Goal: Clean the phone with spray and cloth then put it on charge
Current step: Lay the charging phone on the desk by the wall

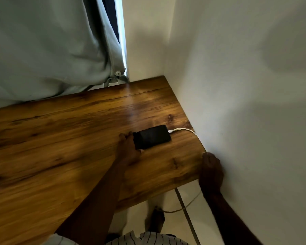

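A black phone [152, 136] lies flat on the wooden table [60, 147] near its right edge, screen dark. A white charging cable [187, 130] is plugged into the phone's right end and curves down over the table edge by the wall. My left hand [128, 149] grips the phone's left end, fingers over its near corner. My right hand [211, 171] sits at the table's right edge against the wall, fingers closed on the cable where it drops off. No spray bottle or cloth is in view.
A white wall [245, 85] runs along the table's right side and meets a corner at the back. A pale curtain [51, 50] hangs behind the table on the left. Below the front edge the cable loops over a light floor [198, 218], beside a bare foot [156, 220].
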